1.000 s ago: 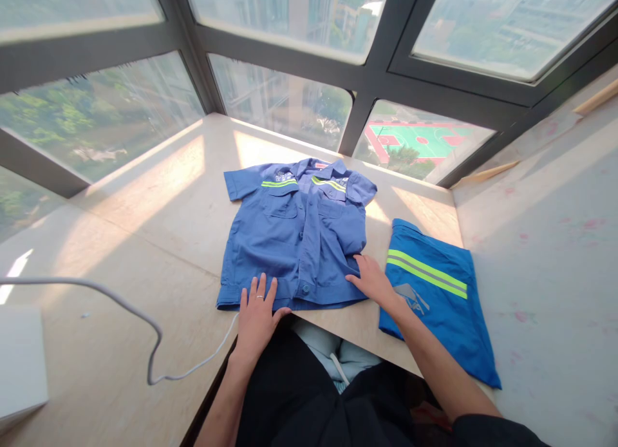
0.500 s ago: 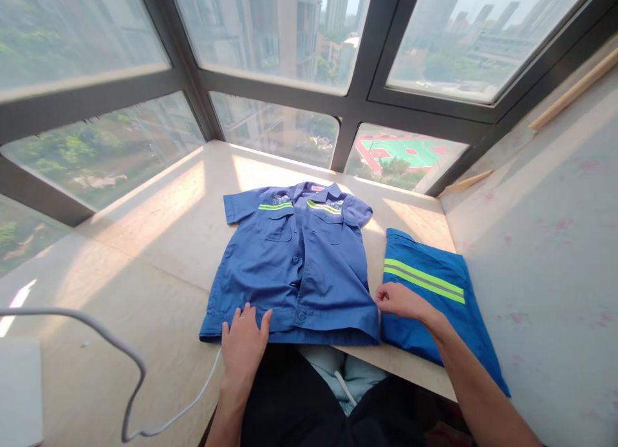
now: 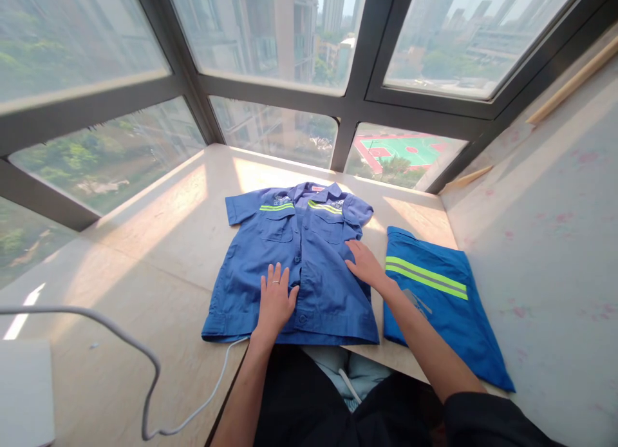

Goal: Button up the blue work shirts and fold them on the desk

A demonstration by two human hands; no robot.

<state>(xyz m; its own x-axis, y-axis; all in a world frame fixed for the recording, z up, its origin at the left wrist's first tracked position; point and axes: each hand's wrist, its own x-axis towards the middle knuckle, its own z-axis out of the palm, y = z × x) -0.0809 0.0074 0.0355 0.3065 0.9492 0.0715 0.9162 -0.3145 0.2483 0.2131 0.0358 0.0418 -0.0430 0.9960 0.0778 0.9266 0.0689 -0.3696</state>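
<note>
A blue short-sleeved work shirt [image 3: 270, 254] lies spread front side up on the light surface, its collar toward the window. Yellow-green and grey strips cross its chest above the two pockets. My left hand [image 3: 277, 299] rests flat on the shirt's lower front beside the button line, fingers spread, a ring on one finger. At the shirt's right side, below the sleeve, my right hand [image 3: 365, 263] touches the cloth with its fingers stretched out and thumb apart. A folded blue garment [image 3: 434, 318] with a yellow-green and grey band lies to the right, partly under my right forearm.
A grey cable [image 3: 120, 347] loops over the left side of the light wooden surface [image 3: 159, 299]. A white flat object [image 3: 26, 392] is at the lower left edge. Framed windows [image 3: 275, 122] stand behind, and a patterned wall [image 3: 545, 260] bounds the right.
My left hand has moved up and right from the hem onto the shirt front. My right hand has gone from the lower right corner up along the shirt's side, its fingers now extended.
</note>
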